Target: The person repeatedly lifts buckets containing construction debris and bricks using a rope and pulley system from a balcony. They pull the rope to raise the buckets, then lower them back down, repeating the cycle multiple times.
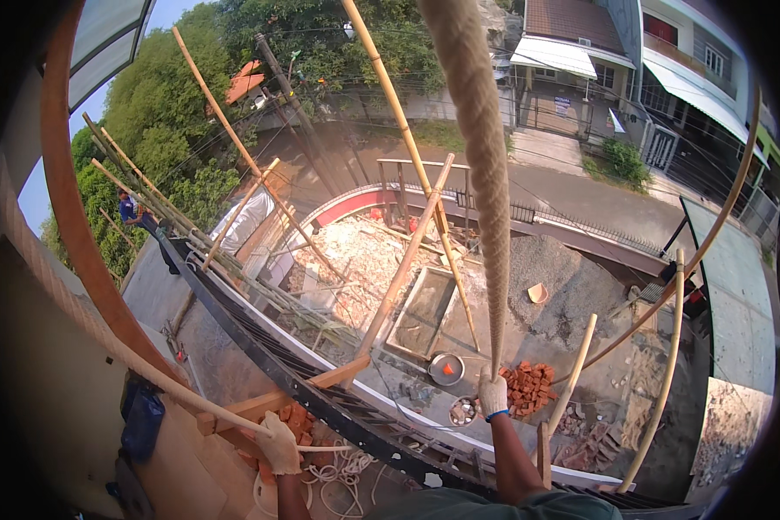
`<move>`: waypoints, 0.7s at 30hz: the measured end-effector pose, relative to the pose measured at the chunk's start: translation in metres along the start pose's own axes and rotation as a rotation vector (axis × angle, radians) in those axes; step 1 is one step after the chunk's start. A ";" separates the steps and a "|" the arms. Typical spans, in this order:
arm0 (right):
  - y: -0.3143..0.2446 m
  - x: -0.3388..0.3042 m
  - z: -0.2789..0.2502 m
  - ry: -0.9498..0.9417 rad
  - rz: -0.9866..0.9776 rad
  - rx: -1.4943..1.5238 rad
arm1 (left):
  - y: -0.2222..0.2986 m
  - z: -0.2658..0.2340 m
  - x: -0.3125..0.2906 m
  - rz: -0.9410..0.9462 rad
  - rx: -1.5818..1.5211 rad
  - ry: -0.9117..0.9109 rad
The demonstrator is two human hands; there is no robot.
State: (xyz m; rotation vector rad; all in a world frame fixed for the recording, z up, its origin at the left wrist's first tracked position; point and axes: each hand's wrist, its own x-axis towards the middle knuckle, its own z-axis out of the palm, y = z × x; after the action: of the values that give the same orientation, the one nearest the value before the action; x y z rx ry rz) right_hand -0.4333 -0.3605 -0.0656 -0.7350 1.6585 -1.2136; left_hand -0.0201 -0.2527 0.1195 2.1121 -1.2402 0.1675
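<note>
My right hand (492, 395), in a whitish work glove, is closed round a thick beige rope (485, 173) that runs up past the top of the view. Just below that hand, at ground level, show a small basin of rubble (464, 411) and a heap of red bricks (527, 387). At the lower left my left hand (279, 444), gloved too, grips a length of rope (160, 381) slanting down from the upper left. A short end sticks out to the right of the fist, above a loose tangle of rope (342, 481) on the floor. Whether both lengths are one rope cannot be seen.
A dark metal railing (321, 390) curves across in front of me, with a wooden beam (260, 407) over it. Bamboo poles (407, 130) rise beyond. Lower down lie a gravel pile (550, 277), a mortar trough (422, 312) and a round pan (446, 369). A person (139, 217) stands far left.
</note>
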 end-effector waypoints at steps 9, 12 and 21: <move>0.072 0.001 -0.031 -0.017 0.164 0.154 | -0.032 0.058 -0.023 -0.348 -0.378 -0.194; 0.048 -0.013 -0.027 -0.003 0.131 0.054 | -0.034 0.055 -0.033 -0.223 -0.234 -0.149; 0.065 -0.027 -0.029 -0.049 0.168 -0.084 | -0.031 0.047 -0.036 -0.392 -0.273 -0.146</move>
State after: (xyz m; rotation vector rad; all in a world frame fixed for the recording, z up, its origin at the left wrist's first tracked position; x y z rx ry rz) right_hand -0.4458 -0.3047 -0.1155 -0.6571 1.7031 -1.0062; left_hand -0.0240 -0.2453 0.0534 2.1022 -0.8471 -0.3163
